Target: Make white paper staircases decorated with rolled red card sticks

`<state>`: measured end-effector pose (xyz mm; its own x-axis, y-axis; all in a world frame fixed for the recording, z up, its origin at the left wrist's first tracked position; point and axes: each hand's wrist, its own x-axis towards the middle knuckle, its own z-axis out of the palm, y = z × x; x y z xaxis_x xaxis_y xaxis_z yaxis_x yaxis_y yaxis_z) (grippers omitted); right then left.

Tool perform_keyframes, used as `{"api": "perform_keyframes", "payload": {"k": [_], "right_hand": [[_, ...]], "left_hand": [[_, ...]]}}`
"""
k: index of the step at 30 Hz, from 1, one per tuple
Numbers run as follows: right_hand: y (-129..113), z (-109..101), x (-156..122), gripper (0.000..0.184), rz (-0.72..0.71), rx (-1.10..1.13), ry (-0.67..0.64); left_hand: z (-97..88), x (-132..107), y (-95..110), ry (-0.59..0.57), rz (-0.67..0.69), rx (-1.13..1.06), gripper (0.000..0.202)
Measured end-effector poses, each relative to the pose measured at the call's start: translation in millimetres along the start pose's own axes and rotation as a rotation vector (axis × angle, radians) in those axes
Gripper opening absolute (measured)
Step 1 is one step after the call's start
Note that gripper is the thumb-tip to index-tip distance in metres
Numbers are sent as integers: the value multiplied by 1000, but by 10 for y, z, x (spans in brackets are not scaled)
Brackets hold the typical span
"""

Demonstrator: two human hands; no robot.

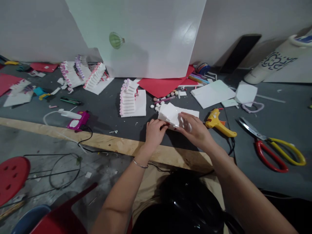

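Note:
A white foam board piece with a smaller raised white block on it lies at the front of the dark table. My left hand pinches its near left edge, thumb and fingers bent together. My right hand grips its near side from the right, fingers lying over the raised part. Small white round bits lie just behind its left corner. To the left stands a stepped white model with pink beads along its edge. A yellow glue gun rests right beside my right hand.
Large scissors with red and yellow handles lie at right. A magenta device with a cord sits near the left front edge. More beaded models stand farther back. A white panel, a phone and a cup are behind.

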<state>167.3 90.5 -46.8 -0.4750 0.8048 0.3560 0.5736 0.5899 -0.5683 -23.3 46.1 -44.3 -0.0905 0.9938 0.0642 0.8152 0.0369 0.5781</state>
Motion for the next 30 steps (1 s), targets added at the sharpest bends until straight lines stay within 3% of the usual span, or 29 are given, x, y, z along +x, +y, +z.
{"api": "perform_keyframes", "payload": {"k": [12,30], "right_hand": [[35,42,-12,45,19,-10,5],[35,-51,-36,50,19,3,11]], "left_hand": [[32,20,36,18,1,-6,12],[-64,25,49,-32,-8,37,13]]}}
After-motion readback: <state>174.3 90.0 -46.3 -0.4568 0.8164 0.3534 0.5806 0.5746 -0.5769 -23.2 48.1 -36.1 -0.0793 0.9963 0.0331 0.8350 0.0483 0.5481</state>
